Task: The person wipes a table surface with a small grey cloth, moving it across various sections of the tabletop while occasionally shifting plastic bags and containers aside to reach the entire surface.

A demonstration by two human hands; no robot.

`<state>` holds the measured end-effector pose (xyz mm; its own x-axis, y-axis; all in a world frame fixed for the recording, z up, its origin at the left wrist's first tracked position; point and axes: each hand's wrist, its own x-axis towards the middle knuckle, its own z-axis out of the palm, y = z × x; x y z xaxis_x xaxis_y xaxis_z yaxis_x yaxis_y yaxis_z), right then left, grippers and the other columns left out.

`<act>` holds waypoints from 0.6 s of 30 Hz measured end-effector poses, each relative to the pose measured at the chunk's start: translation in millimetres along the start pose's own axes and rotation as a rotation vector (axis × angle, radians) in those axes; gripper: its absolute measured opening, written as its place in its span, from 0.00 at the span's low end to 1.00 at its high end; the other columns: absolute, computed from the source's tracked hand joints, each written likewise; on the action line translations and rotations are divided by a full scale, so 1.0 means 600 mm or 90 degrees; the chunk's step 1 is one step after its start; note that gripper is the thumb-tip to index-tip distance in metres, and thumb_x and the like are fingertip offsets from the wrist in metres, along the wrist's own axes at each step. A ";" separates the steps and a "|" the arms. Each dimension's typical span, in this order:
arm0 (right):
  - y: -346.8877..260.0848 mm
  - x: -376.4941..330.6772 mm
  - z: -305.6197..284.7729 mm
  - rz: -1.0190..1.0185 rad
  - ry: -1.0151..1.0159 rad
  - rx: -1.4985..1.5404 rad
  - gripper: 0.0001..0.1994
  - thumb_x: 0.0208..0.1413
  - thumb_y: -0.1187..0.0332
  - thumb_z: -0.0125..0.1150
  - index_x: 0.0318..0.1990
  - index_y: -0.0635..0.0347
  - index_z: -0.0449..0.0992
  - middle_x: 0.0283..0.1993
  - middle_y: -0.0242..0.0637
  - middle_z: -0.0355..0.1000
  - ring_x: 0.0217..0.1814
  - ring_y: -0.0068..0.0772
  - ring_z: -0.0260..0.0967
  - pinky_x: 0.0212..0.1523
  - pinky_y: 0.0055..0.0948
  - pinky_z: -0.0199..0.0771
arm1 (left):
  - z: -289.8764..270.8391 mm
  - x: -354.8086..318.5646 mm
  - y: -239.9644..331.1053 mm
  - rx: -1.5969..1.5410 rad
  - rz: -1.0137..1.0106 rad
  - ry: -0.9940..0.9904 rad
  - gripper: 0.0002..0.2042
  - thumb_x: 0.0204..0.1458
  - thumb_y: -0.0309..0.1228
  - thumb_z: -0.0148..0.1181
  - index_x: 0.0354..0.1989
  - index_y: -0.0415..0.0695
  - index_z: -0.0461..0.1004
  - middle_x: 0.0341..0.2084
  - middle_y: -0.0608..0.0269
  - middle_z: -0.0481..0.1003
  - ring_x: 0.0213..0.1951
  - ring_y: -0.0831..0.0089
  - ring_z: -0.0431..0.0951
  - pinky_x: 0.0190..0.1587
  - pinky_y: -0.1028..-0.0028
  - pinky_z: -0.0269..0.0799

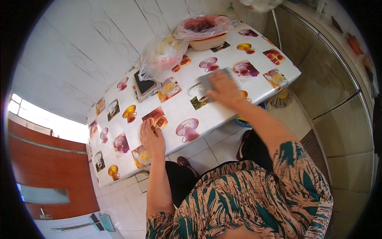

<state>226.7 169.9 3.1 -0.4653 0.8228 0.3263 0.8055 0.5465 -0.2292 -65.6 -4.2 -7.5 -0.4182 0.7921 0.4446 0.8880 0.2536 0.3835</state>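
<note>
A table spread with a white tablecloth [169, 115] printed with cups and saucers fills the middle of the view. Under my right hand [223, 87] is a grey cloth [206, 82], pressed flat against the tabletop right of the middle; hand and cloth are smeared by motion. My left hand [151, 137] lies on the near edge of the tablecloth, fingers stretched out, holding nothing.
A beige basin [209, 43] lined with a pink bag of dark fruit stands at the back, a clear plastic bag [163, 59] beside it. Left of that lies a phone [144, 85]. A green-topped bottle [232, 15] is by the wall. Cabinets [334, 75] line the right.
</note>
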 end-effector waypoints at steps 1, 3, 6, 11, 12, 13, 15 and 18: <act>0.033 -0.009 -0.019 0.038 -0.009 -0.037 0.31 0.58 0.49 0.50 0.64 0.61 0.62 0.69 0.49 0.54 0.74 0.46 0.47 0.71 0.43 0.44 | -0.008 -0.007 -0.009 0.026 0.005 0.007 0.21 0.54 0.32 0.54 0.56 0.39 0.67 0.58 0.52 0.67 0.62 0.54 0.63 0.64 0.58 0.55; 0.145 -0.037 -0.029 0.077 0.066 -0.098 0.33 0.61 0.46 0.45 0.65 0.63 0.62 0.70 0.48 0.55 0.73 0.45 0.48 0.72 0.42 0.44 | -0.015 -0.008 -0.006 0.026 -0.008 0.003 0.21 0.54 0.31 0.54 0.56 0.39 0.67 0.58 0.52 0.66 0.62 0.53 0.62 0.65 0.58 0.54; 0.214 -0.066 -0.108 0.339 -0.045 -0.145 0.36 0.62 0.42 0.39 0.69 0.58 0.53 0.73 0.46 0.47 0.76 0.45 0.43 0.73 0.43 0.40 | -0.022 -0.008 -0.007 0.033 -0.018 -0.009 0.21 0.53 0.31 0.54 0.57 0.39 0.67 0.60 0.52 0.65 0.63 0.53 0.60 0.65 0.58 0.52; 0.196 -0.037 -0.071 0.435 -0.007 -0.261 0.35 0.62 0.43 0.38 0.69 0.60 0.55 0.71 0.47 0.52 0.76 0.46 0.42 0.73 0.44 0.38 | -0.025 -0.003 0.017 0.040 -0.020 -0.045 0.21 0.53 0.29 0.53 0.57 0.40 0.65 0.60 0.52 0.63 0.63 0.53 0.58 0.66 0.57 0.49; 0.153 -0.009 -0.060 0.368 -0.036 -0.262 0.35 0.62 0.43 0.39 0.68 0.61 0.56 0.71 0.47 0.53 0.75 0.46 0.43 0.73 0.45 0.39 | -0.031 -0.005 0.015 0.044 -0.025 -0.040 0.21 0.53 0.29 0.53 0.57 0.40 0.65 0.60 0.52 0.63 0.63 0.53 0.58 0.66 0.57 0.49; 0.118 0.013 -0.034 0.271 -0.002 -0.248 0.34 0.61 0.45 0.44 0.65 0.63 0.60 0.69 0.48 0.55 0.74 0.46 0.47 0.72 0.46 0.43 | -0.033 -0.002 0.017 0.041 -0.024 -0.036 0.21 0.53 0.29 0.53 0.57 0.40 0.65 0.60 0.52 0.63 0.63 0.53 0.58 0.66 0.57 0.49; 0.008 0.047 0.011 0.117 0.039 -0.109 0.33 0.56 0.48 0.53 0.61 0.65 0.65 0.67 0.48 0.59 0.71 0.46 0.51 0.69 0.45 0.49 | -0.035 0.000 0.028 0.047 -0.032 -0.041 0.21 0.54 0.28 0.52 0.57 0.40 0.65 0.60 0.51 0.63 0.63 0.53 0.58 0.66 0.57 0.49; -0.178 0.074 0.053 -0.072 0.068 0.061 0.32 0.47 0.55 0.62 0.57 0.65 0.68 0.60 0.50 0.66 0.68 0.50 0.56 0.67 0.45 0.53 | -0.031 0.002 0.019 0.023 -0.031 -0.026 0.21 0.54 0.27 0.50 0.58 0.39 0.64 0.59 0.51 0.63 0.63 0.53 0.59 0.66 0.58 0.49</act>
<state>108.6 152.9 13.1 -0.5056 0.7363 0.4496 0.7085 0.6518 -0.2706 -59.8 -10.8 12.6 -0.4541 0.8003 0.3916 0.8731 0.3124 0.3742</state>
